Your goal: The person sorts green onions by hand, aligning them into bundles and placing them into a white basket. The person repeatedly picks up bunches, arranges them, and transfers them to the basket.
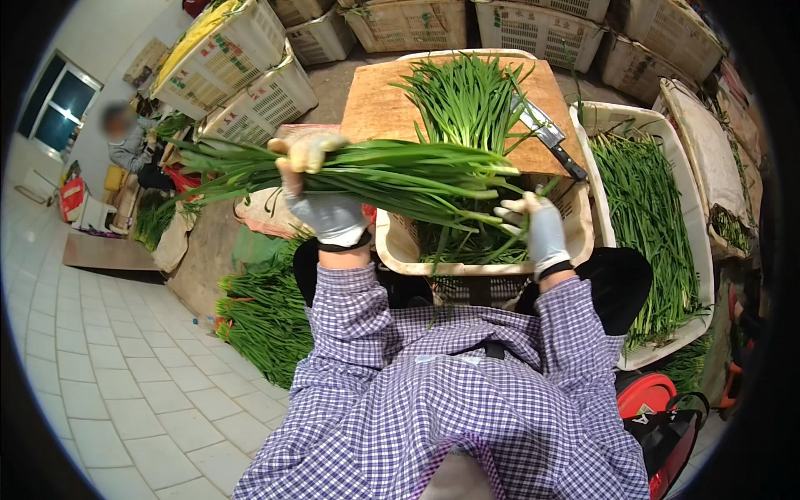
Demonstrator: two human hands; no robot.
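My left hand [322, 197], in a pale coated glove, is closed around a bundle of green chives [400, 172]. The bundle lies level in the air, leaf tips to the left and pale stalk ends to the right. By those ends, my gloved right hand [542, 228] pinches what looks like a loose chive stalk [550, 186]; its fingertips are partly blurred. Beneath both hands is a white plastic crate [481, 269] with loose green blades inside. Across its far part rests a wooden board [375, 100], bearing a second pile of chives [465, 100] and a cleaver [550, 137] with a black handle.
At the right stands a white tub [705, 300] full of chives. Tied chive bunches [269, 325] lie on the floor to my left. Stacked white crates [406, 28] line the back. A red and black bag [662, 419] is at my right side. Another person [131, 144] sits far left.
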